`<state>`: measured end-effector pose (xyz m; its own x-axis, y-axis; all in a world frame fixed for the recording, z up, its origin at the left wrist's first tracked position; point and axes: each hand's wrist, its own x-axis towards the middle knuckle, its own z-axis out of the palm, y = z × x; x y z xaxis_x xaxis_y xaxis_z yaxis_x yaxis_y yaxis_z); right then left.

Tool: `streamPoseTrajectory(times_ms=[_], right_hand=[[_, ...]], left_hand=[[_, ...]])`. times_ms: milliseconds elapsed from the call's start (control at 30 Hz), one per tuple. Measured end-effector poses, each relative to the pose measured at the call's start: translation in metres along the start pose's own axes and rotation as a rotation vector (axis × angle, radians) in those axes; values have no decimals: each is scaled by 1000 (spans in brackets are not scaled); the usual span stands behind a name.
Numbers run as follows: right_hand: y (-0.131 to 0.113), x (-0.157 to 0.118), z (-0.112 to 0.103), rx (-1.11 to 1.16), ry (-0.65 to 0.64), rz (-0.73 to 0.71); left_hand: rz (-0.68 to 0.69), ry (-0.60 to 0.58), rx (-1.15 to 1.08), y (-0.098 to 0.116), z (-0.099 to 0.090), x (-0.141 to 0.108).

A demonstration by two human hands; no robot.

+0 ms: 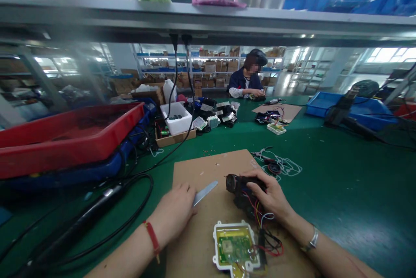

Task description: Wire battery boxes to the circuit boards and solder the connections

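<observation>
My left hand (178,208), with a red cord on the wrist, is closed over a flat metal blade (205,193) that sticks out to the upper right; its handle end is hidden under the fingers. My right hand (271,193) grips a black device (240,189) with a round end facing left. Red, yellow and white wires hang from this device. Below it lies a white-framed circuit board module (233,243) with a yellowish coating, which wires seem to join to the device. Under all of these is a cardboard sheet (195,171).
Cables and a black-handled tool (81,213) lie at the left, below a red tray (74,135). A white box (176,117) and piled parts (221,113) sit farther back. White wire (287,165) lies right of the cardboard. A person (248,78) works across the table.
</observation>
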<state>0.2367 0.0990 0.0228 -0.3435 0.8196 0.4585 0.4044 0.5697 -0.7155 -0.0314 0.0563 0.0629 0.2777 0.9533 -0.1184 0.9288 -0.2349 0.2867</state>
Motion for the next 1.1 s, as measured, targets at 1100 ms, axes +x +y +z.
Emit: streamPoseTrajectory(times_ms=[1100], right_hand=[[-20, 1, -20, -357, -37, -647]], left_hand=[[-90, -571, -1539, -15, -9, -8]])
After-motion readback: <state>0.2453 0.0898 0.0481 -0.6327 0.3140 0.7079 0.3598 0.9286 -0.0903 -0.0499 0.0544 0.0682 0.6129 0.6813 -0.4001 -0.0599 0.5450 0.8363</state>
